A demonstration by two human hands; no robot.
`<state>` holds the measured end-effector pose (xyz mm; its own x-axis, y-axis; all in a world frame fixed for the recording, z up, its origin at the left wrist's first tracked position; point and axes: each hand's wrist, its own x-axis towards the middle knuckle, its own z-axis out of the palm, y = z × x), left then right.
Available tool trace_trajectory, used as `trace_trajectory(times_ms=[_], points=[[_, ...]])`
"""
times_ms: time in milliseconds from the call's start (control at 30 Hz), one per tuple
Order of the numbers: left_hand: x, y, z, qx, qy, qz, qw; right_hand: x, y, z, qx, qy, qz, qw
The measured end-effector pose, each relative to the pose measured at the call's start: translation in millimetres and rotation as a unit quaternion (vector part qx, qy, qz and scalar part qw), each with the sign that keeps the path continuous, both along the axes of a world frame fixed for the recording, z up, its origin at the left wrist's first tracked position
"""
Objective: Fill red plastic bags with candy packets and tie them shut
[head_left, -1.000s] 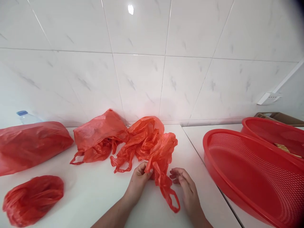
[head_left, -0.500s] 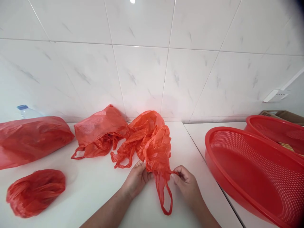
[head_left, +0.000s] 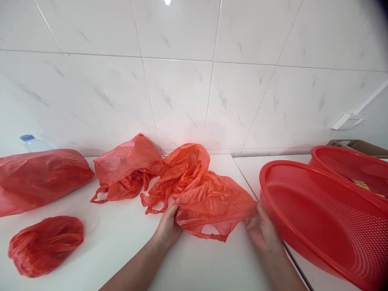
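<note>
A thin red plastic bag (head_left: 216, 200) is spread sideways between my two hands, its handle loop hanging toward me. My left hand (head_left: 169, 228) pinches the bag's left edge, thumb on top. At the opposite edge, my right hand (head_left: 263, 227) grips the plastic beside the basket's rim; some of its fingers are hidden beneath. Behind the spread bag lies another crumpled red plastic bag (head_left: 184, 161), touching it. Left of that, a fuller red bag (head_left: 127, 161) leans near the wall with a handle loop on the table.
A red perforated basket (head_left: 309, 226) stands to the right, with a second red basket (head_left: 333, 155) behind it. A large red bag (head_left: 42, 178) and a bundled red bag (head_left: 45, 244) lie at the left. A blue-capped bottle (head_left: 33, 142) and a cardboard box (head_left: 360, 146) sit by the wall.
My right hand has moved right and my left hand slightly left. The gathered bag between them is now stretched wide, and its handle loop has shifted up and right.
</note>
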<state>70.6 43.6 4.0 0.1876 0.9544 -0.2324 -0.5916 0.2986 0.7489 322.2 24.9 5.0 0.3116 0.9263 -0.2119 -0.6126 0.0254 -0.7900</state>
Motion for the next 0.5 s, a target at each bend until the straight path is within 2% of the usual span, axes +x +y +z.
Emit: trace_trajectory(times_ms=[100,233,300,333,400,467,500], points=[[1.4,-4.9,1.2,0.01,0.035,-0.012,0.999,-5.3,-0.8,3.6,0.013,0.003,0.039,0.999],[7.6,-18.5,7.2,0.042,0.09,-0.079,0.992,-33.4,-14.8,20.4,0.067,-0.071,0.173,0.98],[12.0,-24.8,8.0,0.097,0.147,-0.106,0.979,-45.8,-22.5,25.9,0.06,-0.101,0.214,0.97],[13.9,-27.0,7.0,0.14,0.192,-0.094,0.967,-49.7,-25.3,26.7,0.05,-0.104,0.227,0.967],[16.0,-29.2,2.5,0.246,0.3,-0.002,0.922,-52.5,-28.0,24.8,0.038,-0.097,0.232,0.967],[13.9,-29.2,-1.6,0.349,0.388,0.138,0.842,-49.5,-26.9,20.6,0.032,-0.106,0.225,0.968],[11.5,-29.1,-1.6,0.398,0.42,0.195,0.792,-46.8,-25.5,18.8,0.028,-0.127,0.221,0.967]])
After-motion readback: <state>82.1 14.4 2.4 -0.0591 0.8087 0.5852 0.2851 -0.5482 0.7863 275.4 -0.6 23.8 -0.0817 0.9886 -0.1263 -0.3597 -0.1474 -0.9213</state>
